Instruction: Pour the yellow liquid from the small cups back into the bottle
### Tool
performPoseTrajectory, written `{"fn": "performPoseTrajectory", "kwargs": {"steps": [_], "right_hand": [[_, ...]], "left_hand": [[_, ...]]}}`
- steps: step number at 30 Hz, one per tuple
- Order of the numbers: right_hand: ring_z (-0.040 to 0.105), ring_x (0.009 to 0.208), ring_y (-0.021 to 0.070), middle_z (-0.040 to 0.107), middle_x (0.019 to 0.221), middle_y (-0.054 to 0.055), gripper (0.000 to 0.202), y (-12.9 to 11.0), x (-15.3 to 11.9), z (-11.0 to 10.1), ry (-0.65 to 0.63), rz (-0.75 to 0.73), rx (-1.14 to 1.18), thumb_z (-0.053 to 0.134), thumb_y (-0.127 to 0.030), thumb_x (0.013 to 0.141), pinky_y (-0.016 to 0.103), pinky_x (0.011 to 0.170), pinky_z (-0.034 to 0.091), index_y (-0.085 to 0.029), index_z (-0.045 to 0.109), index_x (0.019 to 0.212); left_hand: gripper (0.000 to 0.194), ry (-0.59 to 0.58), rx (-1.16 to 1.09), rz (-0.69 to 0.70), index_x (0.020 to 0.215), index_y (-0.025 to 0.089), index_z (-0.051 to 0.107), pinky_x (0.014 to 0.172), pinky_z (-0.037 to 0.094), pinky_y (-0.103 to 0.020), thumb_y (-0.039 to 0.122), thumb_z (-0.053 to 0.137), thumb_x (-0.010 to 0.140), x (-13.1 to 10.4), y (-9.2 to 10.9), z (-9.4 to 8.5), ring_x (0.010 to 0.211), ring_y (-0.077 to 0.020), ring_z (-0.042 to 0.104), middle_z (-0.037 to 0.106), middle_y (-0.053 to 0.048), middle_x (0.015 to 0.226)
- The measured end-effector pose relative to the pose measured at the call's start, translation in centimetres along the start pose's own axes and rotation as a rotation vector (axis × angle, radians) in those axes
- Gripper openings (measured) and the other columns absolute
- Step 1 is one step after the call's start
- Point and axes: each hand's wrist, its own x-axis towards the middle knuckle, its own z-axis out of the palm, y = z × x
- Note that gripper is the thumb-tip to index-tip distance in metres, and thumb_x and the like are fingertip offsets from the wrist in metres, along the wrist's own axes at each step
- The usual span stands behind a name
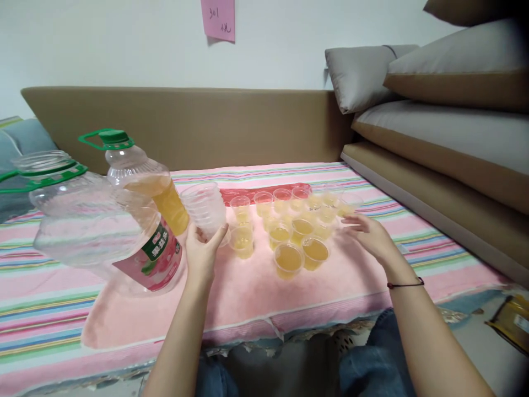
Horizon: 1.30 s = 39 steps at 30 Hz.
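Observation:
My left hand (202,245) is wrapped round a stack of clear plastic cups (202,204), nested in one another and tilted slightly. My right hand (366,231) reaches in from the right with its fingers stretched out, beside a clear cup (351,203) at the right end of the group; whether the fingertips touch it I cannot tell. Between my hands stand several cups of yellow drink, among them a front cup (288,259) and one next to it (316,252). Nearest the stack is another filled cup (242,241).
At the left stand a large clear jug (82,215) with its neck uncapped and a capped bottle of yellow drink (169,201). A red plastic wrapper (239,196) lies behind the cups. Stacked cushions (454,121) rise at the right. A pink mat (239,298) covers the striped cloth.

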Motion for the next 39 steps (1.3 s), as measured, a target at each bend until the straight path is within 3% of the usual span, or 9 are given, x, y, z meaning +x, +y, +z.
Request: {"fn": "performPoseTrajectory", "kwargs": {"steps": [4,9,16,20,23,29,39], "right_hand": [[0.070,0.092,0.0302,0.071,0.111,0.014,0.067,1.8,0.1,2.1,-0.148,0.066,0.090,0.087,-0.032,0.045,0.047,0.080,0.060,-0.019,0.066,0.107],[0.067,0.110,0.0304,0.068,0.122,0.016,0.068,2.2,0.4,4.7,-0.166,0.058,0.198,0.089,-0.036,0.046,0.047,0.093,0.056,-0.020,0.063,0.107],[0.064,0.114,0.0343,0.067,0.122,0.017,0.068,1.0,0.2,2.8,-0.087,0.072,0.219,0.094,-0.038,0.044,0.053,0.099,0.052,-0.018,0.065,0.102],[0.060,0.120,0.0334,0.065,0.126,0.013,0.068,-0.9,-0.1,1.7,-0.016,-0.046,0.226,0.093,-0.040,0.050,0.053,0.104,0.047,-0.019,0.066,0.109],[0.061,0.117,0.0309,0.066,0.121,0.010,0.068,-2.8,-0.4,2.0,0.008,-0.162,0.214,0.091,-0.039,0.053,0.051,0.102,0.048,-0.022,0.065,0.113],[0.062,0.109,0.0275,0.065,0.122,0.008,0.065,-5.9,-1.1,4.1,-0.094,-0.322,0.140,0.088,-0.037,0.061,0.044,0.091,0.051,-0.025,0.065,0.120],[0.058,0.116,0.0284,0.064,0.121,0.008,0.052,-6.9,-1.4,6.6,-0.109,-0.525,-0.069,0.077,-0.026,0.063,0.045,0.100,0.047,-0.024,0.068,0.115]], "left_hand": [[0.054,-0.028,-0.010,-0.016,0.107,0.017,0.065,0.099,0.050,-0.039,0.035,0.087,0.061,-0.1,-0.1,0.2,0.113,-0.0271,0.065,0.071,-0.012,0.115],[0.055,-0.059,-0.006,-0.036,0.107,0.017,0.064,0.101,0.049,-0.038,0.035,0.087,0.061,-0.3,-0.2,0.4,0.115,-0.0269,0.064,0.071,-0.011,0.116],[0.054,-0.070,-0.002,-0.026,0.108,0.018,0.064,0.103,0.047,-0.039,0.035,0.086,0.062,-0.4,-0.1,0.5,0.117,-0.0271,0.063,0.070,-0.011,0.117],[0.055,-0.070,-0.009,-0.014,0.109,0.017,0.064,0.103,0.048,-0.039,0.036,0.086,0.062,-0.5,0.1,0.6,0.117,-0.0272,0.064,0.070,-0.012,0.118],[0.058,-0.075,-0.012,-0.014,0.110,0.017,0.063,0.102,0.049,-0.040,0.037,0.087,0.061,-0.6,0.1,0.7,0.115,-0.0277,0.064,0.071,-0.011,0.115],[0.055,-0.089,-0.018,-0.018,0.110,0.017,0.063,0.103,0.047,-0.039,0.036,0.086,0.063,-0.7,0.1,0.7,0.115,-0.0268,0.065,0.071,-0.011,0.115],[0.054,-0.104,-0.022,-0.033,0.110,0.017,0.063,0.102,0.048,-0.039,0.035,0.085,0.064,-1.1,0.1,0.8,0.113,-0.0265,0.066,0.071,-0.010,0.114]]}}
